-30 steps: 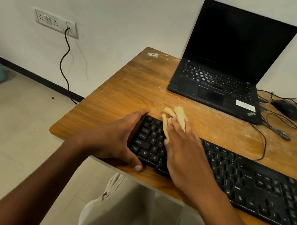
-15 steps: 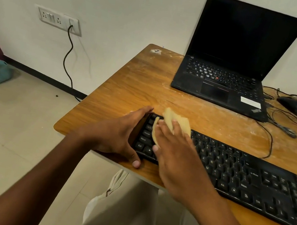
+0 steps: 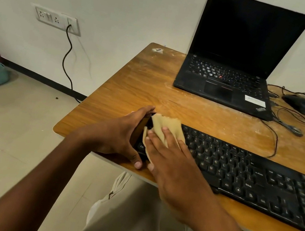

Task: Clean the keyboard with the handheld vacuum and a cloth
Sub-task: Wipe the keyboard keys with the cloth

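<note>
Two hands at work on one long black plastic keyboard [image 3: 254, 176], lying along the near edge of the worn wooden table [image 3: 132, 83]. Nearest, right hand [image 3: 172, 163] laid flat, fingers straight and spread, pressing a soft beige cloth [image 3: 168, 127] onto the keys at the keyboard's left end. Just beside it, left hand [image 3: 122, 136] curled round that left end, thumb at the near edge and fingers over the far one, bracing the board.

Probably light and stiff, that keyboard, and apt to slide on the smooth table unless held; best gripped at the bare end frame, as now, and not by the keys, which give and could pop off under hard rubbing. Limp and thin, the cloth: likely to bunch and slip out unless pinned under a flat palm or wrapped over fingertips for the gaps between keys.

Farther back, an open black laptop [image 3: 232, 54] with dark screen, a black mouse [image 3: 299, 102] amid loose cables at far right. No handheld vacuum in view.
</note>
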### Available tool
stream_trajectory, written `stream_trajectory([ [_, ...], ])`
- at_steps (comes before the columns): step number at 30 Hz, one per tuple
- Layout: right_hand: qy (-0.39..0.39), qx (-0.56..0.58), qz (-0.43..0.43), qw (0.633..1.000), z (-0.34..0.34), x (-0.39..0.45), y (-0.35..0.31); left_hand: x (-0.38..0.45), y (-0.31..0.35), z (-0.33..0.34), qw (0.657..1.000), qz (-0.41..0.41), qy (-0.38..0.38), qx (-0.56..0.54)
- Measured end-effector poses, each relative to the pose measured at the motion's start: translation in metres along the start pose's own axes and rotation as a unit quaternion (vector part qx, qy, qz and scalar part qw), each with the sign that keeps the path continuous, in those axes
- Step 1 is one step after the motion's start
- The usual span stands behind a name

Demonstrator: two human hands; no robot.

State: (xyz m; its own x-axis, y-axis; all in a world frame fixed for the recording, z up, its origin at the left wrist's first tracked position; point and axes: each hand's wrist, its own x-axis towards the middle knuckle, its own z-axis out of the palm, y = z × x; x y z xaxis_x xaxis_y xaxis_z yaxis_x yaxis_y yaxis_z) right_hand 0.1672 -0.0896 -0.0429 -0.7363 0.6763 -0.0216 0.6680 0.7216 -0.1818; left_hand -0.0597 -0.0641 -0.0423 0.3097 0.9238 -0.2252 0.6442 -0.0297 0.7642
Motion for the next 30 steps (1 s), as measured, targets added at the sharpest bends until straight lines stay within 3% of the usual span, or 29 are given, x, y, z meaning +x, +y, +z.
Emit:
stream_trajectory([
  [5, 0.012, -0.116, -0.073, 0.99, 0.022, -0.028, 0.038, 0.001, -0.002, -0.002, 1.0, 0.005, -0.01, 0.0],
  [13, 0.046, -0.125, -0.115, 0.984, 0.015, -0.005, 0.011, 0.002, -0.009, -0.013, 0.999, 0.009, -0.046, -0.005],
  [19, 0.051, -0.148, -0.11, 0.981, 0.006, -0.044, 0.04, 0.006, -0.013, -0.017, 0.998, 0.005, -0.06, -0.018],
  [25, 0.046, -0.177, -0.133, 0.974, 0.017, -0.001, 0.005, 0.003, -0.011, -0.018, 0.998, 0.02, -0.058, -0.002],
  [30, 0.036, -0.199, -0.146, 0.968, 0.013, -0.038, 0.029, 0.005, -0.013, -0.023, 0.996, 0.009, -0.086, -0.032],
])
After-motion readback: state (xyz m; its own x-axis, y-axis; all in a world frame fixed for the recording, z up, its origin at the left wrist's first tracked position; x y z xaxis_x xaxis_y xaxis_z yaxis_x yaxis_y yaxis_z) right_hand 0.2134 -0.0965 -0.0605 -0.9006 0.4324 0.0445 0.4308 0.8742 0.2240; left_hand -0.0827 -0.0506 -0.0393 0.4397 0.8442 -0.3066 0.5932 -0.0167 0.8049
